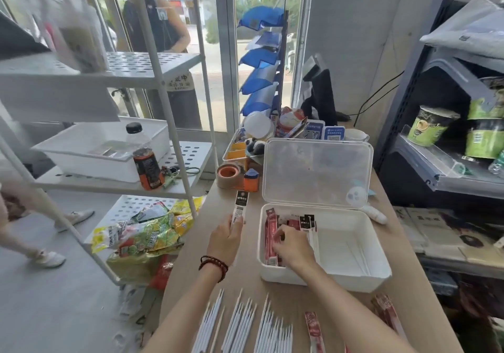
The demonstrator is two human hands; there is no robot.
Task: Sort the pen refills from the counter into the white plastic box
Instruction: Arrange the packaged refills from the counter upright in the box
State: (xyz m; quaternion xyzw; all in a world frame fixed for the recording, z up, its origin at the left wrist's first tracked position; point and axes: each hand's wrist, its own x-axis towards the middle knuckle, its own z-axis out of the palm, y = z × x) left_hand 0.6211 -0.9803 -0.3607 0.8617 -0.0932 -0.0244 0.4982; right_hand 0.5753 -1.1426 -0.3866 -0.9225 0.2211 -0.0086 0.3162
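Note:
The white plastic box (362, 268) sits open on the wooden counter, its clear lid (316, 172) tilted up behind it. Red refill packs (270, 234) and black-topped packs (306, 220) stand along the box's left side. My right hand (293, 246) is inside the box, fingers curled on the red packs. Just left of the box, my left hand (225, 239) rests on the counter and pinches a black-and-white refill pack (240, 206) that points away from me. Several loose white refills (242, 325) lie in rows at the near edge, with red packs (315, 331) to their right.
Tape rolls (228, 174) and an orange sharpener (251, 179) stand behind the left hand. Desk clutter and a monitor (321, 93) fill the counter's far end. A white rack (152, 80) with snack bags (147, 232) is on the left; a person walks by.

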